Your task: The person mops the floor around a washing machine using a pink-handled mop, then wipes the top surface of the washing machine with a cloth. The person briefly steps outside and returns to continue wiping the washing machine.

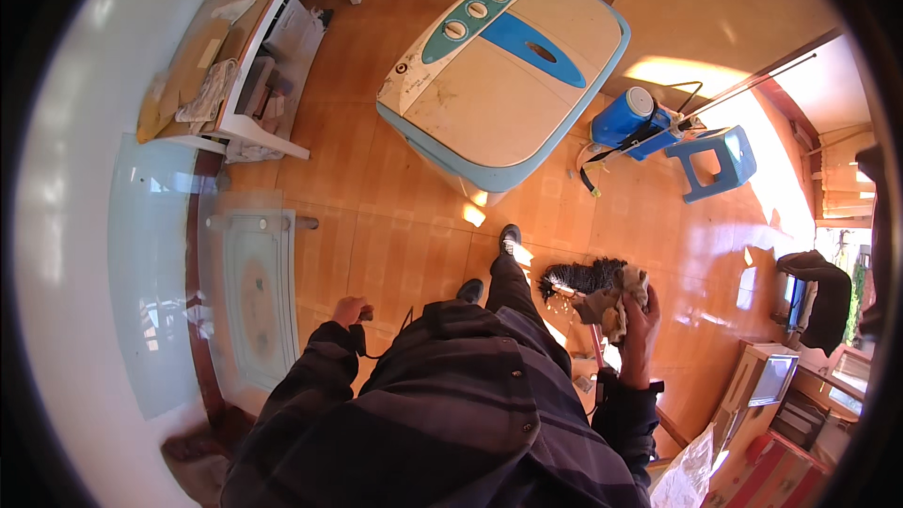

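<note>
My right hand [642, 327] is raised at my right side and grips a crumpled beige-brown rag [613, 300]. Just beyond the rag lies a black bristled brush head [581, 277] on a reddish stick. My left hand [350, 310] hangs at my left side, closed around a small dark object with a thin black cord trailing from it. My dark plaid shirt fills the lower middle, and my two dark shoes [509, 238] point toward a twin-tub washing machine [503, 71], cream with blue trim and several round knobs.
A glass table [160, 254] with a lower shelf stands at my left. A white shelf unit [246, 56] with papers and cloths is at the far left. A blue canister [623, 116] and a blue plastic stool [717, 160] sit right of the washer. Boxes and a small screen crowd the lower right.
</note>
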`<state>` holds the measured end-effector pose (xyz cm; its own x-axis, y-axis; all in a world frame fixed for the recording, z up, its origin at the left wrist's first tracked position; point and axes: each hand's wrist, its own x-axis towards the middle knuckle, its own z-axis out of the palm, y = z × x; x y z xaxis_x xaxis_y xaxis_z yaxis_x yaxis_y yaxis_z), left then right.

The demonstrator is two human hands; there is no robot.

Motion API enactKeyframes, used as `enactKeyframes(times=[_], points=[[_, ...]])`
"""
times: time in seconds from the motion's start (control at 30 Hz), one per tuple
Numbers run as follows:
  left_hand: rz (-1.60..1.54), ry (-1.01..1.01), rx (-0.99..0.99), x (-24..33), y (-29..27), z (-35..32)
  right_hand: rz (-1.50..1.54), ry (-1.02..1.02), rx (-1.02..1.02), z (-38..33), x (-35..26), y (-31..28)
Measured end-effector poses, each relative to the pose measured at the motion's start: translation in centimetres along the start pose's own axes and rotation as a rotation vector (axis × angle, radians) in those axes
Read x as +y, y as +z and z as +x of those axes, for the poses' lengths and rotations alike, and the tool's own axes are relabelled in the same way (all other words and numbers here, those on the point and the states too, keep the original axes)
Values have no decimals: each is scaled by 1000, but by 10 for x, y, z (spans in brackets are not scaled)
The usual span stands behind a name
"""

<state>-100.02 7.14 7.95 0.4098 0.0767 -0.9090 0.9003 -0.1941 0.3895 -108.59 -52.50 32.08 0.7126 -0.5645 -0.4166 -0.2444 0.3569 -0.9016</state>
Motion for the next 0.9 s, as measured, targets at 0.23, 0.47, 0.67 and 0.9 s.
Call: enactKeyframes(times=[0.23,0.47,0.67,0.9], points=[[-264,-72,152,-18,28,-48,93,35,-416,141,-68,156],[-172,161,225,32,80,-84,-132,-360,-682,265,-57,243],[-265,111,327,15,103,-120,-471,-213,-372,322,-27,232],[-444,-284,252,-61,104,-134,-1026,-889,-462,321,-7,244]])
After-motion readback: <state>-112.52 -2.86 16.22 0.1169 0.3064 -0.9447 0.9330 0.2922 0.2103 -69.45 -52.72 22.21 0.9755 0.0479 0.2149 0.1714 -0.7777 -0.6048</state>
